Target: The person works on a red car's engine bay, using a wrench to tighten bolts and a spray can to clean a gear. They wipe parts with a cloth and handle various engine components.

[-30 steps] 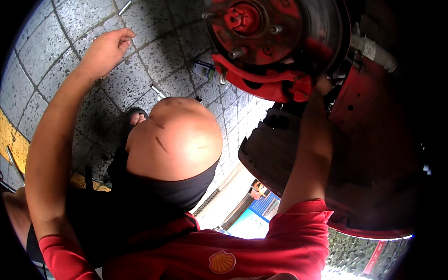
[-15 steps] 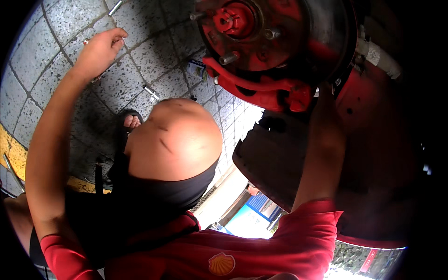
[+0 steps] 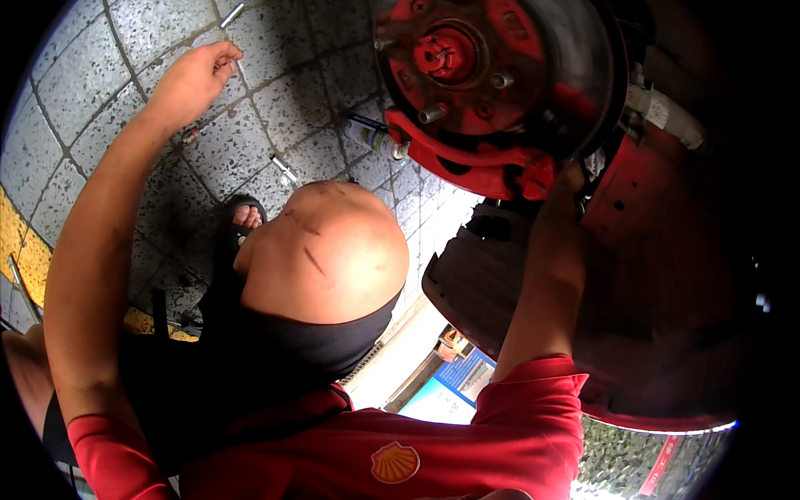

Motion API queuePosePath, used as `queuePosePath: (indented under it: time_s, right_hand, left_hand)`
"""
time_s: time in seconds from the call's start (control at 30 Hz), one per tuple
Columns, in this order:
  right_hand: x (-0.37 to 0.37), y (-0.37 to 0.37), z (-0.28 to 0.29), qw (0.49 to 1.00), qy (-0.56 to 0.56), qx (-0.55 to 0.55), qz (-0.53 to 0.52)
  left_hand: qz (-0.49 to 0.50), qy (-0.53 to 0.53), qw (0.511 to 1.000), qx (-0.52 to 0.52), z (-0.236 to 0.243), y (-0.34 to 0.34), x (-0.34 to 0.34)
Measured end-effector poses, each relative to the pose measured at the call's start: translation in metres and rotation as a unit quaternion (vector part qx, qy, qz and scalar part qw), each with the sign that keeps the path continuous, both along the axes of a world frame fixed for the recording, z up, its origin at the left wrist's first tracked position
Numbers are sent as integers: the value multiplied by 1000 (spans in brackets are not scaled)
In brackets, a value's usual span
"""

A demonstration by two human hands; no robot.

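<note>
Over the tiled floor at the upper left is my left hand (image 3: 190,82), its thumb and fingers pinched together. Whatever they may hold is too small to make out. A short metal rod (image 3: 232,15) lies on the tiles just beyond the fingertips. My right hand (image 3: 570,180) reaches up behind the lower end of a red brake caliper (image 3: 467,158), and its fingers are hidden there. The caliper sits around the edge of a brake disc (image 3: 575,75). Its red hub (image 3: 446,55) carries several bare wheel studs.
A can (image 3: 371,137) lies below the caliper. Near my bent knee (image 3: 333,250) a small metal tool (image 3: 284,170) rests on the floor. The dark wheel-arch liner (image 3: 475,275) hangs by my right forearm. A metal bar (image 3: 23,287) lies at far left.
The view has shifted a little, so the brake sits further right. My left fingertips are closer to the metal rod. My right hand has drawn slightly downward behind the caliper.
</note>
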State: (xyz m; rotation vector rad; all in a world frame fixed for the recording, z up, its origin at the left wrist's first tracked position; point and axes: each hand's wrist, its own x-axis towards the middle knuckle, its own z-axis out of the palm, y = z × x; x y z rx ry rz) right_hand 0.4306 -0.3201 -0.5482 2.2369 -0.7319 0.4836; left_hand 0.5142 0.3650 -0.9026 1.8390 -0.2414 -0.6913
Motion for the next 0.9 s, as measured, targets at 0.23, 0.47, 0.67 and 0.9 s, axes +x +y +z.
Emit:
queuePosePath:
  time_s: [0.23,0.47,0.67,0.9]
  right_hand:
    - [0,-21,10,998,-52,7,40]
    - [-6,-6,-13,982,-160,43,95]
    - [-6,24,-34,973,-201,24,107]
    - [12,2,-28,978,-128,-48,156]
  left_hand:
    - [-1,29,1000,1,-9,5,-2]
    - [-4,33,999,12,-19,-5,-6]
    - [14,39,999,4,-47,-9,-12]
    - [-18,25,999,24,-16,-21,-10]
